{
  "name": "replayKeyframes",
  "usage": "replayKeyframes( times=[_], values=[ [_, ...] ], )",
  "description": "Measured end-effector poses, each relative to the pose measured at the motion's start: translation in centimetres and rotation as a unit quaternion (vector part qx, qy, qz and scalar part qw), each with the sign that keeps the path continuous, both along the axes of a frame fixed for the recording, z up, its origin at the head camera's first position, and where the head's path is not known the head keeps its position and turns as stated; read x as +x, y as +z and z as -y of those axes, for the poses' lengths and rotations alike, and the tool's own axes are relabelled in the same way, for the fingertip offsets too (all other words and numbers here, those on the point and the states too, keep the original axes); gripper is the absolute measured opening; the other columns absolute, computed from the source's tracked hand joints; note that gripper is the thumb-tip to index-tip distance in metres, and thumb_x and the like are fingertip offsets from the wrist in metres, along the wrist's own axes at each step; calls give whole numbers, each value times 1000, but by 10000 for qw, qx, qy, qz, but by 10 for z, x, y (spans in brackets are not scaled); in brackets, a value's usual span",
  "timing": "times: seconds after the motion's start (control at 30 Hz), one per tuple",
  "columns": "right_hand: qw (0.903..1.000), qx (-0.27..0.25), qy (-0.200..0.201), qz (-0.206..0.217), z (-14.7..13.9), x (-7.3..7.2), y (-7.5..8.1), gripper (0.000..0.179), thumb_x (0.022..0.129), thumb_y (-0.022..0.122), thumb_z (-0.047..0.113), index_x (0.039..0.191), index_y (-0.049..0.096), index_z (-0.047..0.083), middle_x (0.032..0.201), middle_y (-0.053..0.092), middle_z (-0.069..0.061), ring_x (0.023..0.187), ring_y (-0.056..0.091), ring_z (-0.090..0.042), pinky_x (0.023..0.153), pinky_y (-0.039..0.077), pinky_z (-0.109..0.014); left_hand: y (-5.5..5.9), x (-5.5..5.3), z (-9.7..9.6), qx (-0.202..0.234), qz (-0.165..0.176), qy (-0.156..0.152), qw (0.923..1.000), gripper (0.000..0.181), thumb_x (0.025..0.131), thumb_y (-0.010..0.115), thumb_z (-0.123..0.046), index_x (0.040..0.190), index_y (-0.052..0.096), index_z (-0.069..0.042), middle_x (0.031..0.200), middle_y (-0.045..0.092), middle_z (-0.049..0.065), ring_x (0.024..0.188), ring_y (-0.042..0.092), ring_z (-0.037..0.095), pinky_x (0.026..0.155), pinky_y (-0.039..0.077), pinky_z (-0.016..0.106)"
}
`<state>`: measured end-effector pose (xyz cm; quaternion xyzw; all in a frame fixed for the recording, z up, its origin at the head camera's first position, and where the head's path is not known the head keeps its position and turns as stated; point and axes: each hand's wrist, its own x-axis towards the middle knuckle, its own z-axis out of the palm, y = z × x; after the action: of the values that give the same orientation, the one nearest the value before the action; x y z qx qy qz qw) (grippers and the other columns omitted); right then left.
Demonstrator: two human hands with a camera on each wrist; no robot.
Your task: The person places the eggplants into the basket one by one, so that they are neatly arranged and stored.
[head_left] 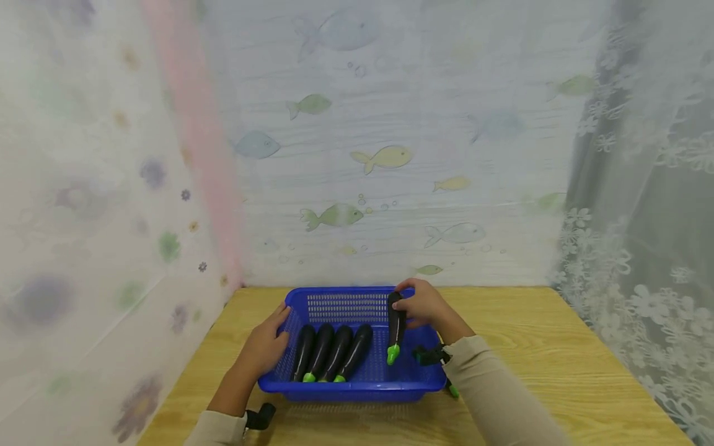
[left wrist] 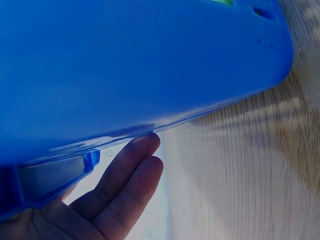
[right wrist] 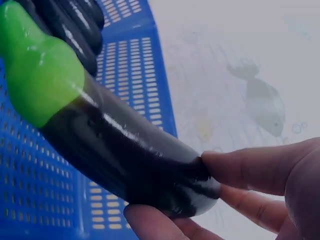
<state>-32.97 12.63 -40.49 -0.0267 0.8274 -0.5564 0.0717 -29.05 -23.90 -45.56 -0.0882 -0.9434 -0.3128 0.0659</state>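
Observation:
My right hand pinches the rounded end of a dark purple eggplant between thumb and fingers. This eggplant hangs over the right part of a blue plastic basket, its bright green cap pointing down toward me in the head view. Several more eggplants lie side by side, slanted, in the basket's left part. My left hand holds the basket's left rim, thumb toward the inside; in the left wrist view two fingers touch the blue edge and the thumb is mostly hidden.
The basket stands on a wood-grain table. A green tip shows beside the basket's right front corner, partly hidden by my right arm. Behind the table hangs a fish-print curtain, with a flowered one at left and lace at right.

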Motion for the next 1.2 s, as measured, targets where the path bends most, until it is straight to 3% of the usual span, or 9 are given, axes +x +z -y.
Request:
replayKeyframes(
  times=[0.3, 0.8, 1.2],
  values=[
    [9997, 209, 18, 80, 13, -3, -12, 45, 91, 69, -2, 135, 58, 0, 113, 65, -27, 81, 72, -31, 63, 62, -46, -5, -3, 2, -15, 46, -4, 10000, 61, 103, 45, -15, 162, 33, -9, 172, 23, 10, 155, 27, 39, 122, 26, 60],
    [9980, 322, 73, 541, 28, -4, -18, 43, 92, 67, -5, 133, 54, -4, 113, 64, -28, 87, 72, -36, 66, 62, -49, 0, -2, 1, -90, 35, -2, 10000, 61, 102, 45, -15, 162, 34, -7, 172, 23, 11, 154, 28, 39, 122, 26, 60],
    [9968, 388, -41, 697, 33, -10, -32, 36, 90, 69, -5, 121, 53, -8, 110, 64, -27, 90, 71, -41, 67, 62, -51, -2, -2, 2, -39, 16, 5, 10000, 61, 102, 44, -14, 162, 34, -8, 172, 24, 11, 154, 28, 39, 122, 26, 61]
  ],
)
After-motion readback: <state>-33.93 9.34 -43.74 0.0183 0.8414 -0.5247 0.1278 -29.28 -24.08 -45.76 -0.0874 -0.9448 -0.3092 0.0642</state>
